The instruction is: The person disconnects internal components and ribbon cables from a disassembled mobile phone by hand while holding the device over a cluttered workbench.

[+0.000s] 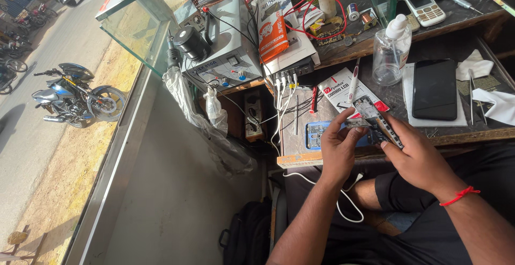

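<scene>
Both of my hands hold an opened phone (pixel 374 119) with its circuit board showing, just above the front edge of the workbench (pixel 461 135). My left hand (pixel 339 149) cups its left end, thumb and fingers spread along the side. My right hand (pixel 416 155), with a red thread at the wrist, grips its right edge from above. Beneath it lies a blue phone frame (pixel 314 134) on a grey mat.
A black phone (pixel 434 88) lies on a white sheet, with a clear spray bottle (pixel 391 51) behind it. Tweezers (pixel 471 97) and white cloths sit at the right. A grey power supply (pixel 225 45) with tangled wires stands at the back left, beside a glass pane. A motorcycle is parked outside.
</scene>
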